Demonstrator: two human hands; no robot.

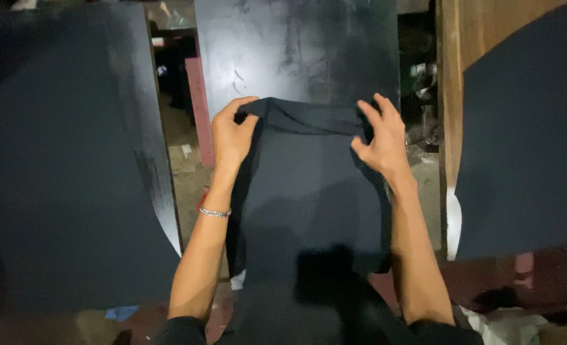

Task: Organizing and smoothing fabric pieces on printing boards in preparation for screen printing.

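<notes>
Head camera looks steeply down; close above worktable (296,38).

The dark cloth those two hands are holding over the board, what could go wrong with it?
The dark cloth is pinched only at its folded top edge by the left hand and right hand, so it might slip or wrinkle. Its lower part hangs past the narrow dark board, so it could perhaps slide towards the littered floor.

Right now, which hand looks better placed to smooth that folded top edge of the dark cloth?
Probably the right hand: its fingers spread over the fold of the cloth, while the left hand pinches the corner.
</notes>
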